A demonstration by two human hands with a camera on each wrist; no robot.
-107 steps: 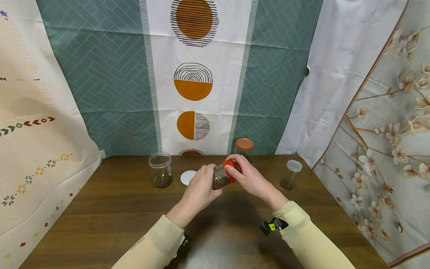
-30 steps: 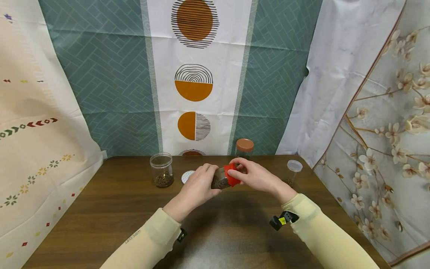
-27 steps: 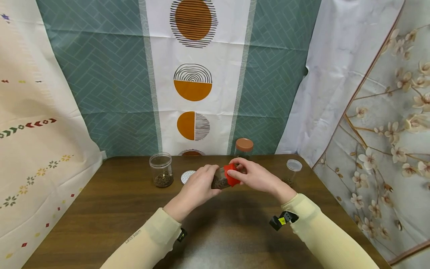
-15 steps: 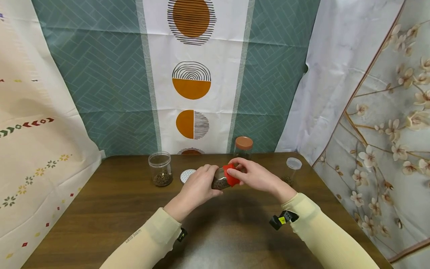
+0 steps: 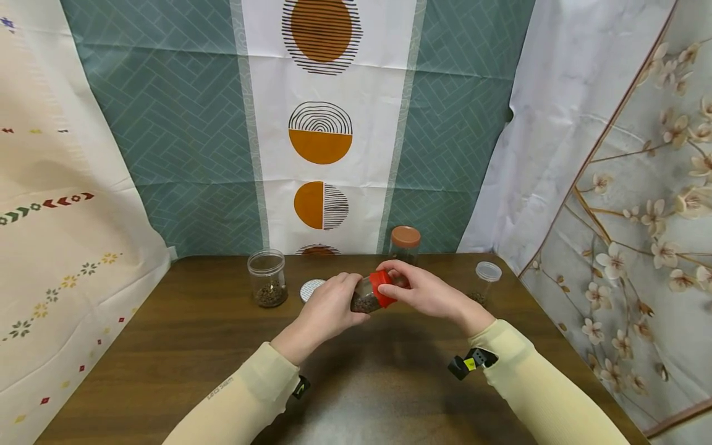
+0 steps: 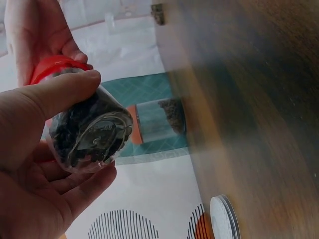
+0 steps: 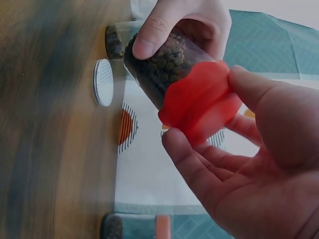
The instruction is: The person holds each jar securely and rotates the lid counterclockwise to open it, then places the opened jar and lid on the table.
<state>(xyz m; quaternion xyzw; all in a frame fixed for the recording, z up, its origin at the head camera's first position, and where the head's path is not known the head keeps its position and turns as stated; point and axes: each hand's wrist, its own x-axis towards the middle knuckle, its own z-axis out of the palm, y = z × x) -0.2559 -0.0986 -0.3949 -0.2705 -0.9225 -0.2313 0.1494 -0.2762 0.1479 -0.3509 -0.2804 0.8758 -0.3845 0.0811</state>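
My left hand [image 5: 325, 309] grips a clear jar [image 5: 364, 298] partly filled with dark pellets. The jar is tilted on its side above the table, its base toward the left palm and its top to the right. Over its mouth sits a red, wavy-edged lid [image 7: 202, 102], which my right hand [image 5: 428, 295] holds between thumb and fingers. In the left wrist view the left thumb lies across the jar body [image 6: 92, 129], and the pellets show through the round base. The right fingers hide part of the lid in the head view.
On the wooden table [image 5: 222, 371] stand an open clear jar [image 5: 269, 287] with pellets at left, an orange-lidded jar [image 5: 404, 242] behind my hands, and a small clear-lidded container [image 5: 485, 278] at right. A white disc-shaped lid [image 5: 309, 289] lies beside my left hand.
Since the oldest frame, my right hand has shifted slightly right and lower, and the jar has tipped nearer to level. Over the last second, the lid has turned a little under the right fingers.
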